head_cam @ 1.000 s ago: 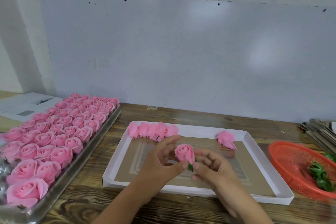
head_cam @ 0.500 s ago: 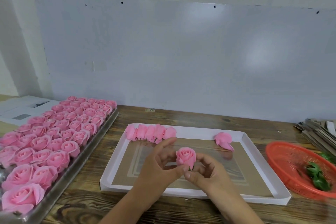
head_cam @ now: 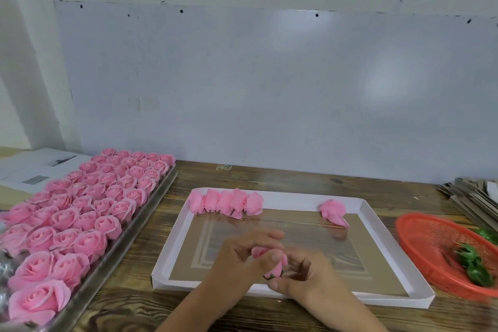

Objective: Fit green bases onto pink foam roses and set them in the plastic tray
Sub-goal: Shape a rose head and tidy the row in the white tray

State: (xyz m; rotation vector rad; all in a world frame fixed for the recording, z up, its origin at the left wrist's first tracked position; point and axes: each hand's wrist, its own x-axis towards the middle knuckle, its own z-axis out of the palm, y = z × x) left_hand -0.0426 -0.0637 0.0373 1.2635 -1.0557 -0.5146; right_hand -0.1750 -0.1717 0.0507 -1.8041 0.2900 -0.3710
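Both my hands meet over the near part of the white-rimmed tray [head_cam: 372, 213]. My left hand [head_cam: 239, 256] curls its fingers around a pink foam rose [head_cam: 275, 268]. Under that rose my right hand [head_cam: 304, 275] pinches a dark green base [head_cam: 270, 277]; only a sliver of it shows. Several finished roses [head_cam: 226, 202] lie in a row along the tray's far left edge. One more rose [head_cam: 332, 211] lies at the far right of the tray.
A metal tray [head_cam: 126, 237] packed with several pink roses [head_cam: 80, 213] stands at the left. A red mesh basket [head_cam: 431, 248] with green bases [head_cam: 471, 264] sits at the right. Flat cardboard pieces [head_cam: 474, 197] are stacked behind it. Papers [head_cam: 35, 170] lie far left.
The held rose has sunk lower between my hands and tipped over, and my left fingers now cover most of it. My view has shifted slightly.
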